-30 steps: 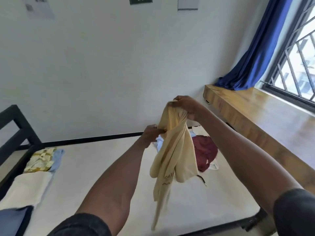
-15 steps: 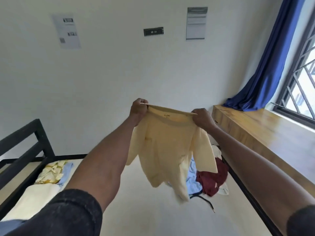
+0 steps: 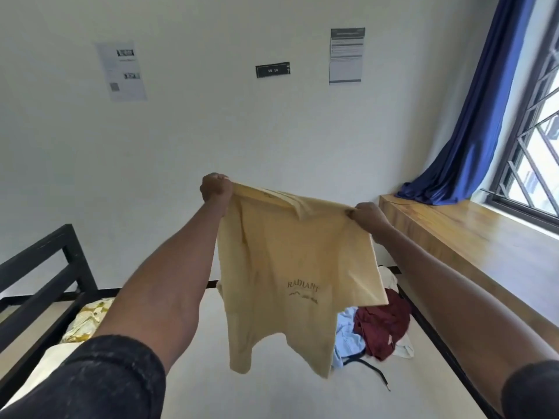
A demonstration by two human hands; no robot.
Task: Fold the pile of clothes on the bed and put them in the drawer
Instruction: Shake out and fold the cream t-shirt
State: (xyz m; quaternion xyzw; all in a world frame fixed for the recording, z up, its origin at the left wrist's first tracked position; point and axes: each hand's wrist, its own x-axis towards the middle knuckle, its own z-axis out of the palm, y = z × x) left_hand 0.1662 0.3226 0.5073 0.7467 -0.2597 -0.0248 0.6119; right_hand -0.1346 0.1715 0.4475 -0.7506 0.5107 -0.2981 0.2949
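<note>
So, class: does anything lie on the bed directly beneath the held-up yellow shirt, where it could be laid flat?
Nothing visible: the mattress under the yellow shirt is bare. The unfolded pile lies right of it.

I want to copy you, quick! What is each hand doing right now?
Left hand: closed, gripping one top corner of the yellow T-shirt.
Right hand: closed, pinching the other top corner, holding the shirt up in the air.

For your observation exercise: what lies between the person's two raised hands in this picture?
In the head view, the top edge of the yellow T-shirt stretches between the left hand and the right hand; each grips one end, and the shirt hangs above the bed.
</note>
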